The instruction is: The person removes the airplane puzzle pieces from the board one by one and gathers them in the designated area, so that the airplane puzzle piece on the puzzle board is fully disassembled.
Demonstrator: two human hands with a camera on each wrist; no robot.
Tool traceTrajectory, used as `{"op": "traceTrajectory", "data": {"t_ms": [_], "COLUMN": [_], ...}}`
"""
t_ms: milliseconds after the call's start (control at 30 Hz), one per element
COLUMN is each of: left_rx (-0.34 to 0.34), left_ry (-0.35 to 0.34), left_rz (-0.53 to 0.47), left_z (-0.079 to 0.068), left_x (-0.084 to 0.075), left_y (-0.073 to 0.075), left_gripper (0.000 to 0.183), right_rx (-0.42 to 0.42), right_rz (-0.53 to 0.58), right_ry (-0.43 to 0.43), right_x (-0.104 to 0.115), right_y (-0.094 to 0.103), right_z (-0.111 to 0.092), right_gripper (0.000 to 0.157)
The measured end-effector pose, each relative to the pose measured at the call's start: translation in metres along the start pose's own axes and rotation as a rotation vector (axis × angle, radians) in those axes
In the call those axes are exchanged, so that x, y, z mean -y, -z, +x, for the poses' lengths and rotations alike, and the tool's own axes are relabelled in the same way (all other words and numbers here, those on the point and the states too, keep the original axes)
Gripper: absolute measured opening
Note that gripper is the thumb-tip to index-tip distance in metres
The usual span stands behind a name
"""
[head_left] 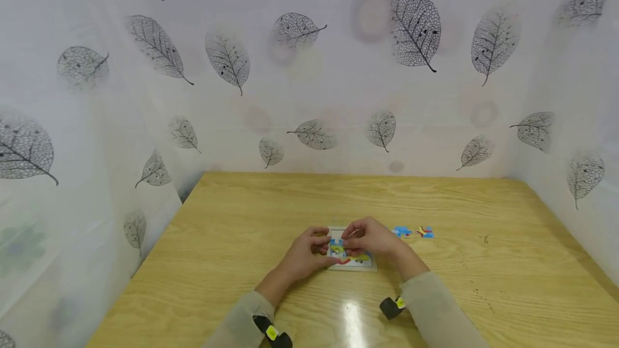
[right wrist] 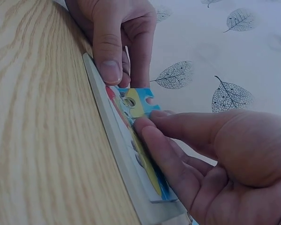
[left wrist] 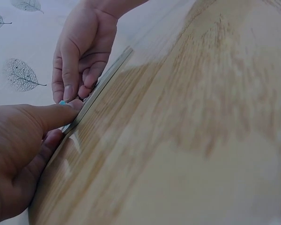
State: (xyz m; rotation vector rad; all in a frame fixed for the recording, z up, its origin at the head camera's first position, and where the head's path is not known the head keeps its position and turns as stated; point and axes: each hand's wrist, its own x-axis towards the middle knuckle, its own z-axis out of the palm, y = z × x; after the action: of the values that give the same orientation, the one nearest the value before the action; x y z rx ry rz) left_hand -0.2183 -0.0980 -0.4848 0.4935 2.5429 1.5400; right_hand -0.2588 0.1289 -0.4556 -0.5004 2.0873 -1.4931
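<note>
Backdrop point(head_left: 309, 77): pale cloth, printed with dark skeleton leaves, behind and to both sides.

Tabletop point(head_left: 242, 203): yellowish wood grain, glossy, a light reflection at the near side.

Sleeves, two: beige, left point(head_left: 239, 321) and right point(head_left: 442, 313).

Left hand point(head_left: 303, 254): curled, thumb spread from fingers, gripping the left end of the puzzle tray; thumb on its near part.

Right hand point(head_left: 372, 238): thumb and index fingertips drawn together over the tray, apparently pinching the edge of a puzzle piece; remaining fingers curled.

Puzzle tray point(head_left: 355, 269): pale rim, lying flat between the hands, slightly right of centre; partly filled with a picture in yellow, red, white and blue, bare base at its far left.

Wrist devices, two: black, one at each cuff, left point(head_left: 280, 340) and right point(head_left: 389, 309).

Loose pieces, two: on the tabletop, beyond and right of the right hand; one mainly blue point(head_left: 402, 231), one blue, yellow and red point(head_left: 424, 232).

Puzzle piece point(right wrist: 139, 107): blue and yellow, eye-like motif, at the right fingertips.

Labels, two: yellow, left point(head_left: 272, 333) and right point(head_left: 400, 302); markings too small to read.
</note>
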Motion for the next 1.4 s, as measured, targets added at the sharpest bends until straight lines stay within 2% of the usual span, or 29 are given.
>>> {"op": "traceTrajectory", "data": {"t_ms": [300,600,900,1400], "left_rx": [0.007,0.009,0.003,0.005], "left_ry": [-0.003,0.005,-0.004,-0.008], "left_rz": [0.002,0.019,0.029,0.011], "left_z": [-0.001,-0.002,-0.002,-0.001], "left_x": [-0.001,0.005,0.003,0.002], "left_y": [0.000,-0.001,0.000,0.000], "left_gripper": [0.060,0.063,0.059,0.057], "right_rx": [-0.027,0.011,0.060,0.035], "right_rz": [0.100,0.132,0.107,0.088], "right_ry": [-0.074,-0.063,-0.031,-0.051], "right_x": [-0.002,-0.005,-0.014,-0.026], "right_y": [-0.001,0.004,0.027,0.063], "right_z": [0.000,-0.001,-0.008,-0.026], "right_gripper": [0.023,0.026,0.031,0.040]}}
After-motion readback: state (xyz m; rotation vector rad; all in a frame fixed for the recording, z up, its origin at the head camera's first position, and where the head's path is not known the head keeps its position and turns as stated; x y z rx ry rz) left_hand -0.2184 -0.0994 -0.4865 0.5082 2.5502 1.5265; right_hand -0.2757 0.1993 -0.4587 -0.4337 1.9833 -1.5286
